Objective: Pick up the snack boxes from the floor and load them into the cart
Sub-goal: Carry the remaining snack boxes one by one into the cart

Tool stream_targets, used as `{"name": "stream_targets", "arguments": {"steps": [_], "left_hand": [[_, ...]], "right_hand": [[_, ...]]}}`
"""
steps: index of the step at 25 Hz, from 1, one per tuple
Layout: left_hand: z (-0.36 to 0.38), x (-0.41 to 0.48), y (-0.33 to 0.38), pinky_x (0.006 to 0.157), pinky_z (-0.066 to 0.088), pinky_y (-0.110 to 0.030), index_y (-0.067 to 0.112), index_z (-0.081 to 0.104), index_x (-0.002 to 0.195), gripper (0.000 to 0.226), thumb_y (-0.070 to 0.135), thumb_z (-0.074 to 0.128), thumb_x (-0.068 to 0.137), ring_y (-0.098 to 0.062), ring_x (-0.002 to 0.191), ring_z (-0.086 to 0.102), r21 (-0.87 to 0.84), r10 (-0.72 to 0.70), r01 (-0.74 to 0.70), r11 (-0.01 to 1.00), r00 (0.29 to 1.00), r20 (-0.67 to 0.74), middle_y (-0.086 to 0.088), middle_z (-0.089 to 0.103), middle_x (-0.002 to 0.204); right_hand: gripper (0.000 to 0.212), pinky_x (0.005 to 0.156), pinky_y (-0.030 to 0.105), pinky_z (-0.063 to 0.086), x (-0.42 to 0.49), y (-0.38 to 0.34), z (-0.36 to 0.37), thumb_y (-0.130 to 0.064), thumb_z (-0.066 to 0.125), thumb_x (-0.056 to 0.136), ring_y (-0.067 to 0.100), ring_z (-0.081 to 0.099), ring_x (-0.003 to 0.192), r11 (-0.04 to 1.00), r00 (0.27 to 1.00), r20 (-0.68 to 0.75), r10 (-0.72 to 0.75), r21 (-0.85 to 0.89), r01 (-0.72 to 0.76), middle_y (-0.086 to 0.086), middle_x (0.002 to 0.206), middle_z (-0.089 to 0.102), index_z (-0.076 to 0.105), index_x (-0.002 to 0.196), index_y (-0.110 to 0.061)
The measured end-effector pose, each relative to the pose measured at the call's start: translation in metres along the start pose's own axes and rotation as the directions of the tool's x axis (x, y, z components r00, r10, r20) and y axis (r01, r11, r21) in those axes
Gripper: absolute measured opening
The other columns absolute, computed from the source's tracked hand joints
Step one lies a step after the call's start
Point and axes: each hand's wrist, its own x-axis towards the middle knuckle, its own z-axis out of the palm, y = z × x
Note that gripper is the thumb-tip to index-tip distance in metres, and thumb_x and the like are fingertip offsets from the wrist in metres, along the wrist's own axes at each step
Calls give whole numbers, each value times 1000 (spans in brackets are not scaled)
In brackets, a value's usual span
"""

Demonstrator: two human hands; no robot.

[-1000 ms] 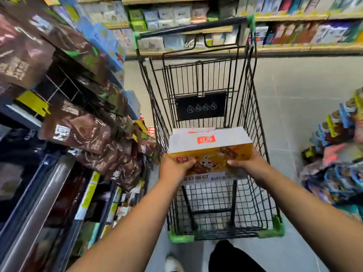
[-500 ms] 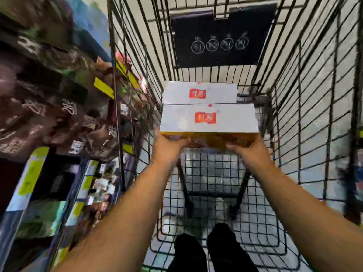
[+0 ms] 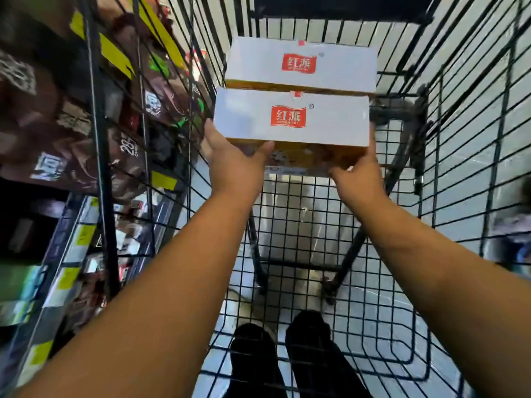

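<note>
Both forearms reach forward and down into the cart (image 3: 459, 145), roughly parallel, bare to the elbow, wrists straight. The left hand (image 3: 232, 165) grips the left end of the near snack box (image 3: 290, 116): its thumb lies across the yellow front face just under the top edge, and its fingers curl round the end, out of sight. The right hand (image 3: 359, 179) grips the right end, thumb on the lower front edge and fingers wrapped behind the corner. The near snack box is a flat cardboard oblong with a smooth white top bearing a red logo and a printed yellow front; it is held inside the cart above the mesh bottom, and whether it rests on anything cannot be told. The far snack box (image 3: 301, 64), of the same kind, lies just behind it toward the cart's far end. The cart is black wire grid with a black panel (image 3: 339, 7) at its far wall. Glossy brown bags (image 3: 46, 124) fill the shelf (image 3: 71, 248) at left. Dark shoes (image 3: 253, 354) show through the mesh.
</note>
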Motion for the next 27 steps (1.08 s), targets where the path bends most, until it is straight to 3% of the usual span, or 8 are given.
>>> {"name": "stream_targets", "arguments": {"steps": [2, 3, 8, 11, 15, 18, 21, 27], "left_hand": [[-3, -2, 1, 95, 39, -24, 11, 7, 155, 102, 31, 76, 82, -24, 125, 48, 116, -2, 3, 993, 1000, -10, -10, 21, 152], [-5, -2, 2, 96, 41, -29, 10, 8, 155, 102, 35, 75, 82, -27, 123, 49, 187, 14, -11, 982, 1000, -12, -10, 22, 152], [-19, -10, 17, 108, 38, -45, 13, 20, 152, 92, 43, 72, 82, -37, 135, 38, 390, 115, -146, 909, 988, 102, -15, 12, 157], [-41, -27, 44, 106, 40, -40, 16, 28, 149, 79, 40, 68, 86, -33, 134, 39, 357, 211, -242, 902, 970, 124, -12, 18, 156], [-98, -75, 97, 100, 32, -23, 14, 44, 139, 60, 31, 68, 87, -25, 125, 45, 248, 389, -398, 883, 917, 84, -10, 42, 141], [-184, -135, 144, 97, 33, -21, 18, 51, 134, 54, 28, 71, 84, -22, 122, 49, 140, 405, -397, 907, 914, -34, -9, 52, 131], [-262, -188, 159, 99, 39, -21, 19, 54, 130, 54, 27, 74, 80, -18, 115, 55, 88, 426, -417, 904, 896, -129, -6, 57, 125], [-456, -357, 111, 103, 41, -29, 22, 51, 133, 57, 26, 73, 80, -13, 117, 54, 109, 411, -400, 910, 835, -365, 0, 56, 130]], "right_hand": [[95, 107, 36, 44, 1, -3, 1, 1, 70, 76, 13, 44, 127, 1000, 1000, -6, 26, -2, -26, 2, 140, 47, 18, 151, -28], [95, 108, 40, 43, 1, -6, 1, -4, 72, 75, 16, 43, 129, 999, 1000, -12, 27, -18, -27, 3, 141, 45, 20, 150, -29], [102, 111, 30, 27, -6, -34, -14, -22, 81, 75, 14, 35, 130, 986, 1000, 9, -11, -165, 12, 6, 147, 33, 14, 152, -28], [106, 110, 47, 37, -23, -73, -22, -31, 82, 69, 24, 38, 132, 985, 999, 8, -45, -167, 46, 7, 145, 36, 14, 151, -31], [92, 106, 37, 39, -70, -164, -39, -30, 80, 75, 21, 41, 129, 978, 985, 53, -163, -121, 168, 7, 143, 40, 26, 149, -27], [75, 102, 29, 38, -143, -262, -57, -30, 76, 80, 16, 43, 127, 916, 922, 152, -355, -139, 376, 3, 142, 42, 36, 144, -25], [66, 107, 38, 40, -211, -328, -58, -32, 78, 76, 15, 47, 124, 853, 849, 228, -477, -112, 510, 1, 137, 49, 49, 135, -24], [67, 100, 33, 45, -427, -421, -23, -24, 81, 75, 9, 53, 107, 695, 570, 514, -641, 74, 715, -3, 124, 52, 48, 134, -27]]}}
